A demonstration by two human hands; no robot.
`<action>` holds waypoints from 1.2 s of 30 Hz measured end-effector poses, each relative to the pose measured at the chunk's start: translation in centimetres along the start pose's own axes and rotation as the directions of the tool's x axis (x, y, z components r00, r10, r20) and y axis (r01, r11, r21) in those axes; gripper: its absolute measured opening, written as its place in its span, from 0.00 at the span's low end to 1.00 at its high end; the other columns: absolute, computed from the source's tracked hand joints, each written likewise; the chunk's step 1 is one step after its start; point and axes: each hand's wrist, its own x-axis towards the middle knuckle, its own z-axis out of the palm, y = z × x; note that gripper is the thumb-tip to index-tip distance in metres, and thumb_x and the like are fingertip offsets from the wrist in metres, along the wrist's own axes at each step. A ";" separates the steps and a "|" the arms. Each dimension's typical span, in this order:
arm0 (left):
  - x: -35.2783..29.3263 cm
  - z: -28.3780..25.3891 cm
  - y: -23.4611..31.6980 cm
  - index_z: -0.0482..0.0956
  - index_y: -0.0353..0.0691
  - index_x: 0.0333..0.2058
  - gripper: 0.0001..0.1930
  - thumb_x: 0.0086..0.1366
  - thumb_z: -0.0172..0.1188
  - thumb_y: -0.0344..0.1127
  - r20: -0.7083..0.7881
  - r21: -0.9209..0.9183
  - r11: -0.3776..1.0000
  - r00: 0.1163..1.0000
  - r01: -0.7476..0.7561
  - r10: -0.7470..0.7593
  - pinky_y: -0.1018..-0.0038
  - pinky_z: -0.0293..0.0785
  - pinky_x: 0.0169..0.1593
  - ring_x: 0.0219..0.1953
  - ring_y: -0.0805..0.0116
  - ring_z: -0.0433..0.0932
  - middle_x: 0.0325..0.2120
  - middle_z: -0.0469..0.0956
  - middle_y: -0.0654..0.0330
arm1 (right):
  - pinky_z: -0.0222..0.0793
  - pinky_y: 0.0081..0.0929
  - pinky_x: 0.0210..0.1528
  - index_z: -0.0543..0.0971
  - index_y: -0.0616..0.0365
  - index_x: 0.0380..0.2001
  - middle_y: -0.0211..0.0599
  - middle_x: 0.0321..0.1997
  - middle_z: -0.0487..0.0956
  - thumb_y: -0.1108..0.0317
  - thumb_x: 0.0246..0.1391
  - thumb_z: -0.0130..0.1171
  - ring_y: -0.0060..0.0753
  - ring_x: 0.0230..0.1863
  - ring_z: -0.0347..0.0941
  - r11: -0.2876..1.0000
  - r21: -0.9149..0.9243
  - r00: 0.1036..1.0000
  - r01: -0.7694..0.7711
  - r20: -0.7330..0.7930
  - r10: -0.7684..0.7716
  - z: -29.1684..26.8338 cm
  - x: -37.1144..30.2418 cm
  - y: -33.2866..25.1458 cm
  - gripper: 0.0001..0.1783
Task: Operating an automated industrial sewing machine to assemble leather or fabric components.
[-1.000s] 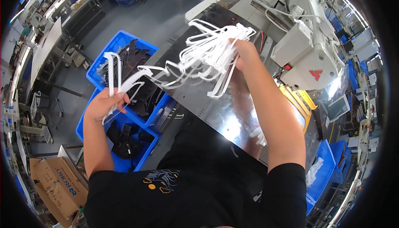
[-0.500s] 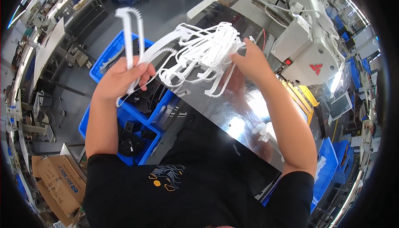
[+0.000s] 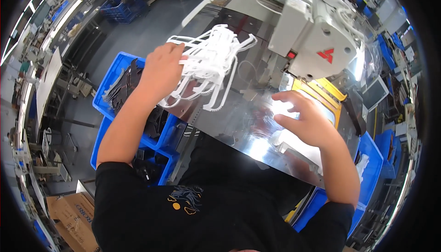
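Observation:
A tangled pile of curved white strips with toothed edges lies on the shiny metal table plate. At the pile's left side, my left hand has its fingers bent over the ends of some strips; its thumb and the undersides of its fingers are hidden. Over the plate to the right, my right hand is empty, with thumb and fingers apart. Close below it lies a white piece, partly in glare.
A white sewing machine head stands beyond the plate, beside a yellow frame. Blue bins with dark parts stand at my left. Another blue bin is at the right, and a cardboard box sits lower left.
My left hand has moved right, bringing its strips to the pile. My right hand has let go of the pile and moved down and right. The view has shifted.

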 end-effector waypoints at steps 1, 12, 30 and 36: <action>0.4 -0.3 0.7 0.80 0.37 0.59 0.22 0.66 0.62 0.27 0.009 0.000 1.000 1.000 -0.013 0.013 0.55 0.73 0.62 0.54 0.45 0.80 0.52 0.83 0.47 | 0.76 0.41 0.65 0.79 0.56 0.65 0.46 0.65 0.80 0.56 0.64 0.68 0.49 0.61 0.79 1.000 0.000 1.000 -0.028 -0.001 0.028 -0.5 -0.6 0.3 0.29; 3.9 -2.9 13.8 0.82 0.35 0.53 0.19 0.63 0.68 0.29 -0.309 -0.059 0.890 0.856 -0.452 0.414 0.59 0.70 0.37 0.30 0.54 0.77 0.27 0.78 0.57 | 0.79 0.30 0.53 0.71 0.64 0.70 0.44 0.55 0.83 0.48 0.73 0.63 0.29 0.49 0.82 0.561 0.816 0.990 -0.135 0.138 0.038 0.2 -0.9 3.6 0.35; 4.4 5.3 23.4 0.83 0.35 0.57 0.30 0.62 0.76 0.49 0.175 -0.404 0.745 0.754 -0.531 0.632 0.60 0.76 0.52 0.48 0.54 0.81 0.47 0.81 0.53 | 0.66 0.23 0.34 0.86 0.65 0.35 0.25 0.27 0.81 0.62 0.67 0.68 0.15 0.30 0.70 0.852 0.460 0.789 -0.249 -0.413 0.454 -5.6 -8.1 18.2 0.15; 4.7 6.7 22.8 0.83 0.37 0.60 0.32 0.62 0.75 0.50 0.192 -0.485 0.715 0.736 -0.504 0.649 0.59 0.76 0.54 0.47 0.54 0.80 0.47 0.80 0.55 | 0.68 0.28 0.33 0.86 0.66 0.33 0.33 0.24 0.80 0.59 0.65 0.70 0.20 0.27 0.70 0.876 0.405 0.748 -0.261 -0.489 0.448 -4.7 -7.5 18.1 0.17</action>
